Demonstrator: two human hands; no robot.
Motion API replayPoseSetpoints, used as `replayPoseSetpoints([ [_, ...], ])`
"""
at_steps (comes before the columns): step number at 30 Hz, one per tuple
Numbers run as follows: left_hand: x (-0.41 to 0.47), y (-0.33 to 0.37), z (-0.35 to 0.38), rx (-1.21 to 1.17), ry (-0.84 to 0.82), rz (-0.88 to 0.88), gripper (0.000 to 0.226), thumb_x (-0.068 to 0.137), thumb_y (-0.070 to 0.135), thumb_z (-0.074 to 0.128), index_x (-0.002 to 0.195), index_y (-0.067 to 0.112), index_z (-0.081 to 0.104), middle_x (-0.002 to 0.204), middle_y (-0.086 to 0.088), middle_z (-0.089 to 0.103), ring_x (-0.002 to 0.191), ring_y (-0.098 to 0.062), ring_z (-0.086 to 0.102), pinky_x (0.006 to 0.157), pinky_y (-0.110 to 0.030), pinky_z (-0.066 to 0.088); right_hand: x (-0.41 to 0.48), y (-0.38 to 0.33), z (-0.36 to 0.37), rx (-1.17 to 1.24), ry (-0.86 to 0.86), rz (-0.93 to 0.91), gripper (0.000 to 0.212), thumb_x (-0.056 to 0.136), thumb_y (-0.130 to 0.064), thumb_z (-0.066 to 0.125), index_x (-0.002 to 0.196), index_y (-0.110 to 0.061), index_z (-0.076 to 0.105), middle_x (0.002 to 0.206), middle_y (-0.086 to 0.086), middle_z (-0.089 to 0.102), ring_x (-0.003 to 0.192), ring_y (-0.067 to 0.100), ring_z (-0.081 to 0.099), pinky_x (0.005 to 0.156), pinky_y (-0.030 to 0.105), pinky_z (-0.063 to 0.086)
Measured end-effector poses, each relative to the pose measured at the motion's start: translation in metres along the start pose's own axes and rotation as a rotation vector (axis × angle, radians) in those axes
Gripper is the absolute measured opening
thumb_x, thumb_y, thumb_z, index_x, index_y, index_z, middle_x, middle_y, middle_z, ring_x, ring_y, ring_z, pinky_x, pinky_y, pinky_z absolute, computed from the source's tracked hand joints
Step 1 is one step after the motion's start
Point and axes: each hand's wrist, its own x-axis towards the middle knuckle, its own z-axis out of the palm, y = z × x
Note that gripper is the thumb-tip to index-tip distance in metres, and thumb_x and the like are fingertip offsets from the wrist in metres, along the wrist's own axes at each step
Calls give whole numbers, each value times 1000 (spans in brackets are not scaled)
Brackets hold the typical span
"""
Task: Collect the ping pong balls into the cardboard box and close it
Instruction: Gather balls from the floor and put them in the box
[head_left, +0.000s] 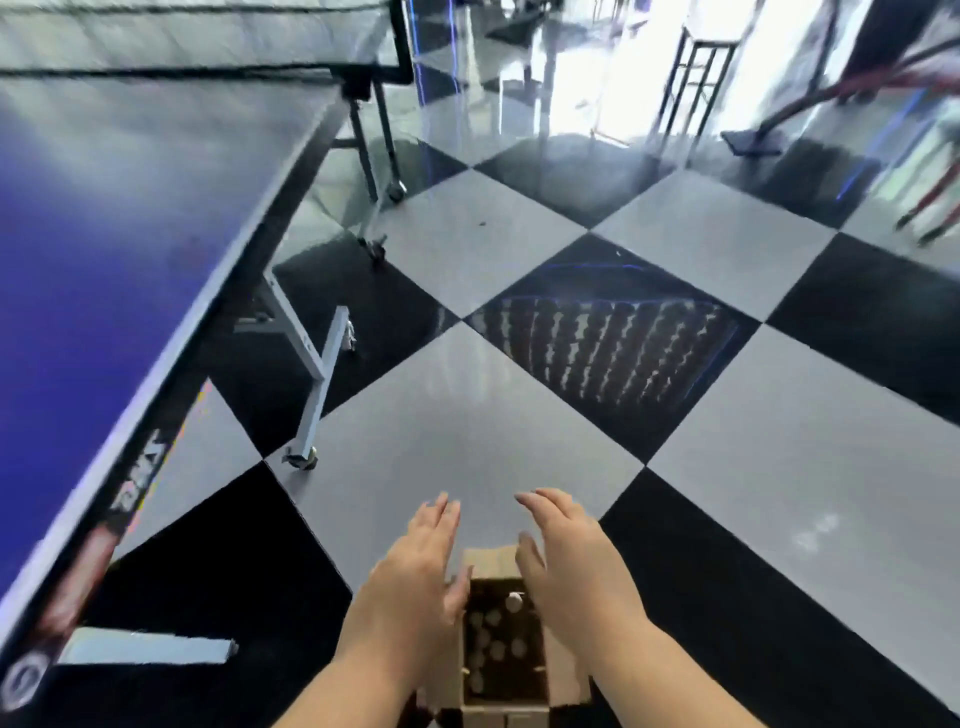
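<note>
A brown cardboard box (491, 564) stands open on the checkered floor at the bottom middle of the head view. Several pale ping pong balls (496, 642) lie inside it. My left hand (415, 582) hovers at the box's left side, fingers straight and apart, with the thumb near the left rim. At the right side my right hand (571, 561) is held flat with spread fingers, its thumb over the right rim. Neither hand holds anything. The box's side flaps are mostly hidden under my hands and forearms.
A blue ping pong table (119, 249) with a net fills the left side. Its wheeled metal legs (317, 395) stand on the floor just left of me. Black and grey glossy tiles (519, 415) stretch ahead. Stools and chair legs (696, 78) are far back right.
</note>
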Motion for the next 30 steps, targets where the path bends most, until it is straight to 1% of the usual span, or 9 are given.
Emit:
replayPoseSetpoints([
  [4,-54,32,-124,40,261,-62,64,97,50,36,152,30,7,154,23,1,142,5,3,103,-9,15,-13,-125,-78,-21,36,-225,44,96,-31,48,140,-31,40,138,-15,42,123,4,41,95,14,31],
  [7,-98,38,-215,168,378,-60,67,96,51,37,152,26,9,156,16,6,142,4,4,107,-9,8,-27,-223,-108,-20,48,-394,45,96,-32,46,140,-29,41,140,-12,43,127,7,39,99,18,32],
  [10,-166,19,-306,226,557,-94,68,84,40,68,142,16,44,147,6,40,135,-4,36,104,-18,35,-53,-327,-117,8,76,-579,42,94,-34,47,137,-29,45,137,-13,46,124,8,44,94,18,36],
  [12,-222,-7,-357,247,681,-192,64,89,42,60,146,21,38,151,11,32,138,-2,28,101,-18,39,-80,-399,-108,25,68,-698,41,95,-36,47,135,-30,47,135,-14,48,120,10,48,92,21,41],
  [16,-356,-71,-428,367,882,-379,64,94,48,47,150,28,23,155,18,16,141,2,10,105,-21,37,-157,-527,-65,80,7,-846,38,94,-42,46,132,-39,45,130,-24,46,88,11,61,73,29,53],
  [19,-467,-113,-466,420,935,-503,66,94,46,45,151,26,19,157,13,16,144,-3,8,111,-22,25,-225,-606,-21,108,-68,-954,40,93,-43,47,132,-39,43,128,-22,46,66,7,51,60,27,51],
  [21,-540,-140,-485,438,936,-593,68,94,44,46,152,22,18,159,7,17,146,-9,8,115,-24,18,-269,-654,13,97,-108,-1028,44,93,-44,47,136,-38,41,134,-19,45,75,12,56,64,28,51],
  [23,-605,-162,-501,454,951,-691,71,94,45,45,152,20,14,160,4,14,146,-12,5,117,-27,13,-309,-698,47,60,-149,-1099,51,93,-45,48,141,-36,35,142,-16,40,104,17,58,77,32,51],
  [30,-764,-228,-540,543,882,-1074,86,92,59,33,149,17,-17,160,-4,-13,146,-25,-11,119,-38,1,-405,-821,149,-70,-268,-1312,76,89,-58,44,150,-31,7,159,-7,13,144,15,12,113,35,26],
])
